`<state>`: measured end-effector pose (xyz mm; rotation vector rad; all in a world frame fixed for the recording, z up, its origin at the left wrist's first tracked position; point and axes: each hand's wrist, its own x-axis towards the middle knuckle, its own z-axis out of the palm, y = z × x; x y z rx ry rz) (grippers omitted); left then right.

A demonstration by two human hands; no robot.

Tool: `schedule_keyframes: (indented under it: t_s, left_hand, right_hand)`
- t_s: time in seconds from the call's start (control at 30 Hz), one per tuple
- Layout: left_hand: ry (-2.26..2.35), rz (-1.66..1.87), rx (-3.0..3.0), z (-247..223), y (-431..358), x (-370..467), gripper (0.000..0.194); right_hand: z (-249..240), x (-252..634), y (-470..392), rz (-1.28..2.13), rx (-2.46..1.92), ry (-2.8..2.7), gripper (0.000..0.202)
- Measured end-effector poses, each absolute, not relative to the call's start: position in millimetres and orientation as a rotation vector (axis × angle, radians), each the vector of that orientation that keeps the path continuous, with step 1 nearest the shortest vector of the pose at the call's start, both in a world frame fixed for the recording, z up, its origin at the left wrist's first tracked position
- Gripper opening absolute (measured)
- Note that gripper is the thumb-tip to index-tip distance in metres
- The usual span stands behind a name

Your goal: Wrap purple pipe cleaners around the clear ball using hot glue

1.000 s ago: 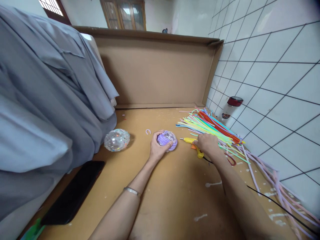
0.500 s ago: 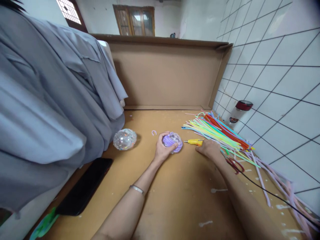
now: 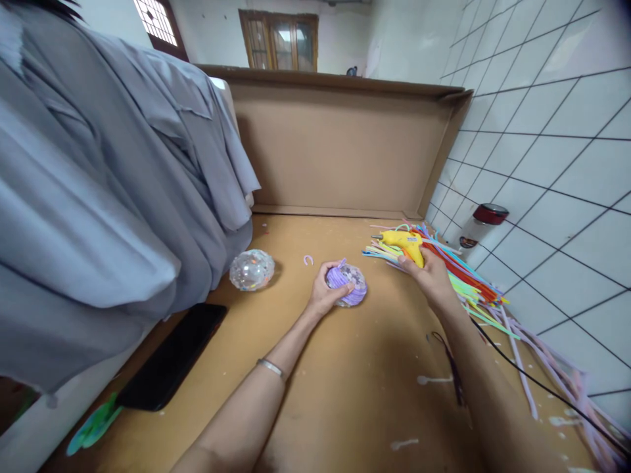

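Observation:
My left hand (image 3: 326, 290) is wrapped round the left side of a ball (image 3: 353, 293) banded with purple pipe cleaners, thumb across its front. Clear, speckled surface shows at the ball's top. To the right, my right hand (image 3: 430, 272) grips a yellow glue gun (image 3: 404, 240) by its handle, raised over the pipe cleaners, its nozzle pointing left. A small pale pink curved piece (image 3: 308, 260) lies beyond my left hand. Further left sits a clear faceted ball (image 3: 252, 270) with coloured specks.
Colourful pipe cleaners (image 3: 461, 286) lie along the tiled wall, near a red-lidded jar (image 3: 480, 225). Scissors (image 3: 452, 371), partly hidden, lie by my right forearm. A black phone (image 3: 172, 358) and grey cloth (image 3: 128, 177) are at left. Cardboard (image 3: 340, 151) stands behind.
My right hand has lifted the yellow glue gun off the table, up and slightly right. My left hand still holds the purple ball. The view has shifted a little.

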<state>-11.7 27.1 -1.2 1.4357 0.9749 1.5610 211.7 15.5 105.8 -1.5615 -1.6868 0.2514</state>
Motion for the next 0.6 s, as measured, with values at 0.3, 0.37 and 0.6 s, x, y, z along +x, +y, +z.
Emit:
schedule_keyframes:
  t_s: [0.3, 0.37, 0.6]
  left_hand:
    - [0.885, 1.463, 1.452, 0, 24, -11, 0.067]
    - [0.868, 1.465, 1.457, 0, 24, -12, 0.067]
    - [0.820, 1.459, 1.496, 4, 23, -13, 0.068]
  right_hand:
    - [118, 189, -6, -0.139, -1.923, -1.885, 0.023]
    - [116, 188, -6, -0.149, -1.957, -1.939, 0.022]
    - [108, 186, -4, -0.188, -1.966, -2.008, 0.023]
